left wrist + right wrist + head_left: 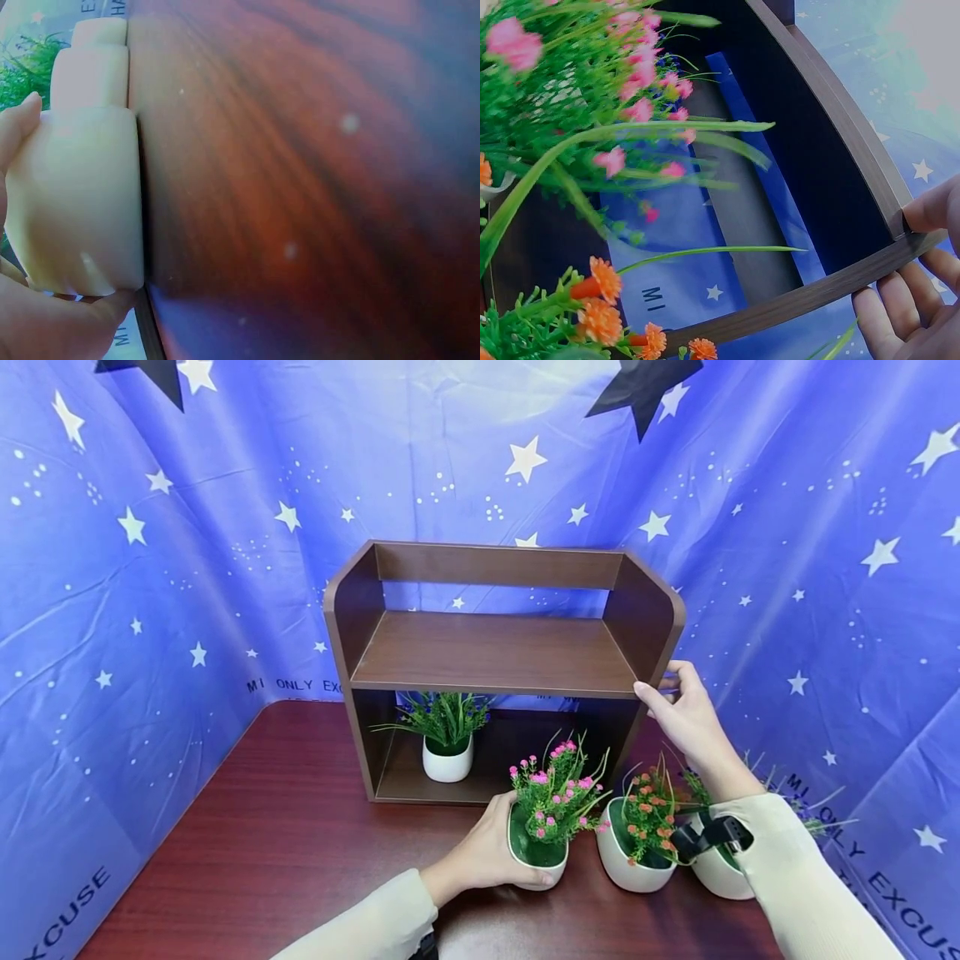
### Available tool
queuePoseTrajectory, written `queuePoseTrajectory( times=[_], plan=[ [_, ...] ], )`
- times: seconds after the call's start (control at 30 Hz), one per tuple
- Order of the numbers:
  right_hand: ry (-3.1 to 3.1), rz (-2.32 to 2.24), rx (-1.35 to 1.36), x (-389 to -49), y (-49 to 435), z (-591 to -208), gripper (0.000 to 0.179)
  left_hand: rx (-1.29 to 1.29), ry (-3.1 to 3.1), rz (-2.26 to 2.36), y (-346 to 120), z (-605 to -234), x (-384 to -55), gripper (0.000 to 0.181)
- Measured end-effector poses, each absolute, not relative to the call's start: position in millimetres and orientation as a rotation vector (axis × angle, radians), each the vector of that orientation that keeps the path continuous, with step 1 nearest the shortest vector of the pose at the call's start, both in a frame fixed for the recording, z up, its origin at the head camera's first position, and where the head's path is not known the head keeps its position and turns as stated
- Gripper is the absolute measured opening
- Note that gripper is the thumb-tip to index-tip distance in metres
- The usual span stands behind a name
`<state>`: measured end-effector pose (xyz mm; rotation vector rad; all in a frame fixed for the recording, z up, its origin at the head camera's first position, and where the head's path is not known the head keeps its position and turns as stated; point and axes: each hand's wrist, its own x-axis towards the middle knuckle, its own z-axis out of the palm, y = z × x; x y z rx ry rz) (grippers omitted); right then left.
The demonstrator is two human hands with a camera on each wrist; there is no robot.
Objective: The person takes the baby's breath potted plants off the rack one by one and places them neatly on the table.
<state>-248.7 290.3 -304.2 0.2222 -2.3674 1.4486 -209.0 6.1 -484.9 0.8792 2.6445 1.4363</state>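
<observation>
My left hand (483, 852) grips a small white pot (82, 202) from its left side, in front of the shelf's lower opening. Pink artificial flowers (555, 789) and green leaves fill that pot, and it stands upright at the tabletop. At the right side of the brown two-tier shelf (487, 647), my right hand (686, 718) holds the side panel, with the thumb at the front edge and the fingers (900, 304) round the outer face. Inside the lower tier, toward the left, sits a white pot (447, 764) of blue-flowered greenery.
Right of the held pot stands a white pot (636, 864) of orange flowers. Another white pot (723, 872) is beside it, partly hidden by my right forearm. A blue star-print cloth (225, 568) surrounds the dark red table (247, 827).
</observation>
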Motion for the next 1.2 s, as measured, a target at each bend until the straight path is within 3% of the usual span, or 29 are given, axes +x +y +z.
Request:
queuePoseTrajectory(
  times=[0.73,1.2],
  plan=[
    [-2.354,1.453,0.218,-248.3,291.0,-305.3,0.048,0.874,2.62,1.392,4.1,-479.6,-209.4,0.113],
    [-2.343,1.459,0.224,-248.4,287.9,-305.3,0.05,0.979,2.609,1.422,-33.7,-466.0,-225.8,0.108]
  ],
)
